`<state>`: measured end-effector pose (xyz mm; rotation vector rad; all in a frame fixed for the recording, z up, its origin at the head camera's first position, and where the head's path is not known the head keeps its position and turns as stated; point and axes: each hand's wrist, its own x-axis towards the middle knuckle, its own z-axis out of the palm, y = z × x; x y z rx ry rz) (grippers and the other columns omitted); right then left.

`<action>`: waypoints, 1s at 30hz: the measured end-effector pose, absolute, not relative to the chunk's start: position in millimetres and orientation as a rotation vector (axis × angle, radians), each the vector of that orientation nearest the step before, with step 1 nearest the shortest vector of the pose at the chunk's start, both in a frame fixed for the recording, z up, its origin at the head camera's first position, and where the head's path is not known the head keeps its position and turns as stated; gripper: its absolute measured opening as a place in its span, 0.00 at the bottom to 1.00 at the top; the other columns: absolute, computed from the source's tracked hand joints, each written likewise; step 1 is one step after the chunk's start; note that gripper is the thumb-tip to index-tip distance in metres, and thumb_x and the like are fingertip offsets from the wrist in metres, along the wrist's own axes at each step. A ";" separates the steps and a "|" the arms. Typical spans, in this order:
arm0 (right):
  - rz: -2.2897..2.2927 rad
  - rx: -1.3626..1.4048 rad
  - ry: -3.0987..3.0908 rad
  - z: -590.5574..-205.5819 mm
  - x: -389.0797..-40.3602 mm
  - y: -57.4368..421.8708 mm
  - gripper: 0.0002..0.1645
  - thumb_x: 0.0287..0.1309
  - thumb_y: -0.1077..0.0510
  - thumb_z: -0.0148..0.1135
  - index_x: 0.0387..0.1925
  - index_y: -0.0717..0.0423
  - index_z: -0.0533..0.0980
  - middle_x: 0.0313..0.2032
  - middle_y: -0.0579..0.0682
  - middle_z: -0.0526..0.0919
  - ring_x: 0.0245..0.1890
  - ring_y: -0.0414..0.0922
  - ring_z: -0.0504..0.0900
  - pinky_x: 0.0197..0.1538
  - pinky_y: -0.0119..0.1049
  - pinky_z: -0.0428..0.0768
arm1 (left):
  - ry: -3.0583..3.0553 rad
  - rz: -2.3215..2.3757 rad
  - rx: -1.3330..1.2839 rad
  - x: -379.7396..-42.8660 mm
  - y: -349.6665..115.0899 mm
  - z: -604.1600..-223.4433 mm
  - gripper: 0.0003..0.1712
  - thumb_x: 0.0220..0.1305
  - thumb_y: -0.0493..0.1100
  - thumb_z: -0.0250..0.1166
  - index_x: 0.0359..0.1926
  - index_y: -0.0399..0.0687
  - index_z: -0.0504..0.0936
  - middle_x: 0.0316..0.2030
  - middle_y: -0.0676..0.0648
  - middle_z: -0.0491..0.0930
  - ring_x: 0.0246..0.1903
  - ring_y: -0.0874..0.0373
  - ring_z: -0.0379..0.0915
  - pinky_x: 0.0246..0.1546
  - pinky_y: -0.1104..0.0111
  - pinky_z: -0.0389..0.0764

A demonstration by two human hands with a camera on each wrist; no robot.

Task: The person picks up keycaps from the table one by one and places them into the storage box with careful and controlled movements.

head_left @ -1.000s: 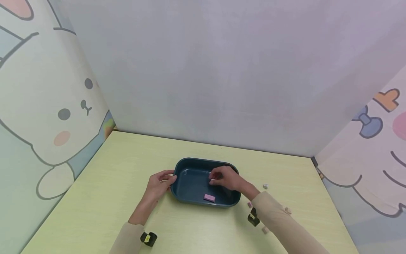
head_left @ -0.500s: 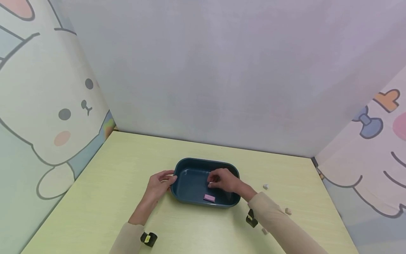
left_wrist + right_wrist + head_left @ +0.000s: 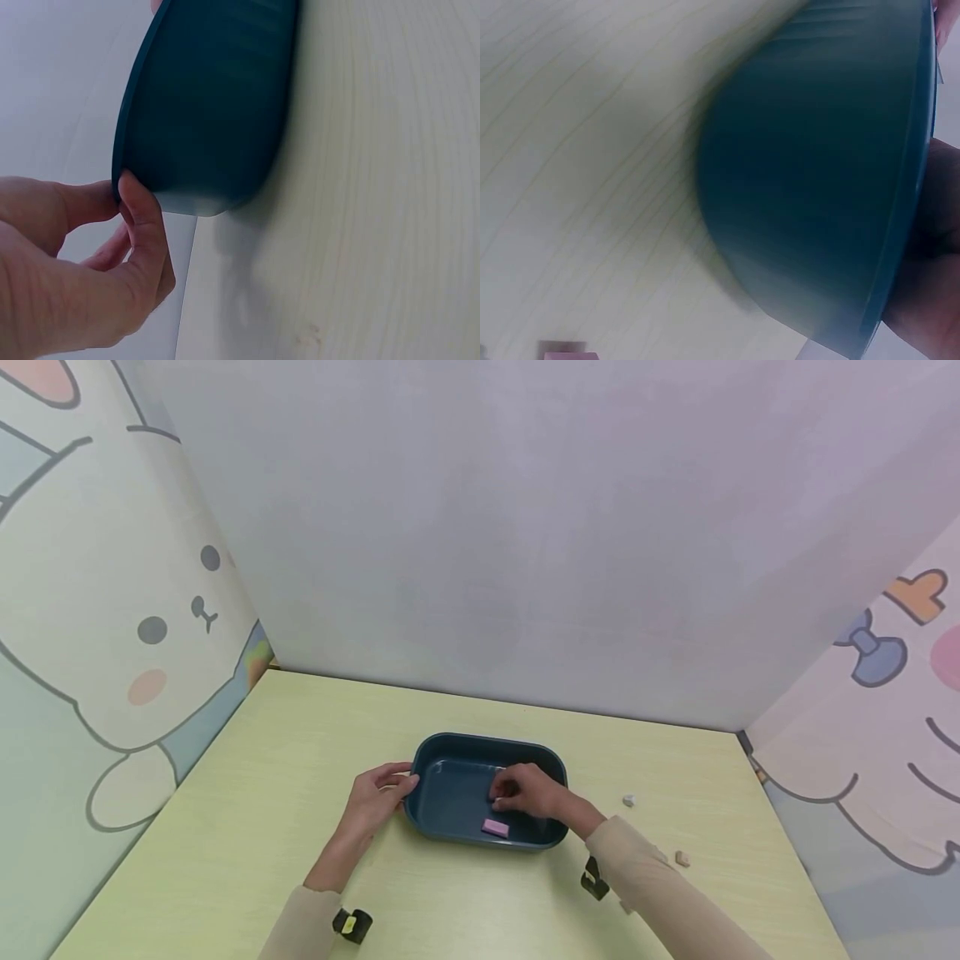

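Observation:
A dark blue rectangular tray (image 3: 450, 802) with rounded corners sits on the table. At its left end my left hand (image 3: 377, 792) grips the rim; the left wrist view shows thumb and finger pinching the tray's edge (image 3: 120, 142). My right hand (image 3: 525, 789) reaches over the right end into the tray, fingers curled together. Between its fingertips a small pale piece (image 3: 498, 800) shows, mostly hidden. A pink block (image 3: 496, 827) lies on the tray floor, just nearer than that hand. In the right wrist view the tray wall (image 3: 810, 172) hides most of the hand.
On the pale yellow table (image 3: 300, 760), right of the tray, lie a whitish small block (image 3: 628, 800) and a beige one (image 3: 682, 858). Another pale block (image 3: 626, 907) is partly behind the right sleeve (image 3: 660, 877). A pink block (image 3: 570, 356) shows at the right wrist view's lower edge.
My right hand has moved slightly left and nearer inside the tray. Its sleeve now covers the pink block on the table in the head view. The left hand and tray have stayed put.

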<state>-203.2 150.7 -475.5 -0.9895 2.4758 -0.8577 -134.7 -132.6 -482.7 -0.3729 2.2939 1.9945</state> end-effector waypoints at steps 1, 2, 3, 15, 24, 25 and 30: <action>-0.850 -0.982 2.474 -476.0 -203.2 150.8 0.06 0.62 0.63 0.72 0.40 0.59 0.85 0.35 0.45 0.84 0.35 0.37 0.79 0.43 0.31 0.81 | 2.297 1.993 -0.372 -134.7 -132.4 -482.3 0.23 0.70 0.39 0.69 0.61 0.32 0.80 0.44 0.39 0.83 0.38 0.50 0.81 0.32 0.69 0.81; -0.843 -0.980 2.472 -476.6 -203.1 151.0 0.06 0.62 0.62 0.72 0.40 0.59 0.85 0.35 0.44 0.84 0.35 0.37 0.79 0.43 0.31 0.81 | 2.298 1.994 -0.371 -134.7 -132.2 -481.9 0.23 0.70 0.39 0.69 0.61 0.31 0.80 0.44 0.39 0.83 0.38 0.50 0.81 0.32 0.69 0.81; -0.837 -0.981 2.472 -476.9 -203.0 151.1 0.06 0.62 0.62 0.72 0.40 0.59 0.85 0.35 0.44 0.84 0.35 0.36 0.79 0.43 0.31 0.81 | 2.300 1.994 -0.370 -134.6 -132.0 -481.4 0.22 0.70 0.39 0.69 0.60 0.32 0.80 0.43 0.39 0.83 0.37 0.50 0.81 0.32 0.68 0.81; -0.842 -1.012 2.448 -472.3 -201.9 153.6 0.08 0.66 0.62 0.68 0.44 0.62 0.84 0.37 0.47 0.86 0.35 0.36 0.79 0.43 0.32 0.82 | 2.299 1.998 -0.388 -134.4 -131.3 -479.6 0.19 0.70 0.38 0.68 0.59 0.35 0.82 0.41 0.41 0.83 0.37 0.49 0.81 0.34 0.69 0.82; -0.925 -1.076 2.520 -473.0 -204.0 159.7 0.08 0.70 0.60 0.65 0.45 0.61 0.83 0.36 0.46 0.84 0.34 0.36 0.78 0.41 0.32 0.81 | 2.295 2.008 -0.375 -133.8 -132.2 -479.1 0.19 0.70 0.38 0.68 0.58 0.34 0.82 0.42 0.40 0.83 0.37 0.50 0.81 0.33 0.69 0.81; -0.937 -1.078 2.532 -472.9 -204.0 160.3 0.09 0.70 0.60 0.65 0.46 0.62 0.83 0.37 0.46 0.84 0.35 0.37 0.79 0.42 0.33 0.81 | 2.290 2.011 -0.380 -133.8 -132.5 -478.9 0.19 0.70 0.38 0.68 0.58 0.34 0.82 0.41 0.40 0.83 0.36 0.50 0.81 0.33 0.69 0.81; -0.991 -1.081 2.574 -472.2 -203.6 162.8 0.14 0.69 0.60 0.66 0.51 0.65 0.81 0.40 0.49 0.85 0.39 0.41 0.82 0.45 0.37 0.83 | 2.282 2.005 -0.391 -134.6 -133.6 -479.2 0.19 0.70 0.38 0.68 0.59 0.35 0.82 0.42 0.40 0.83 0.37 0.51 0.81 0.34 0.69 0.81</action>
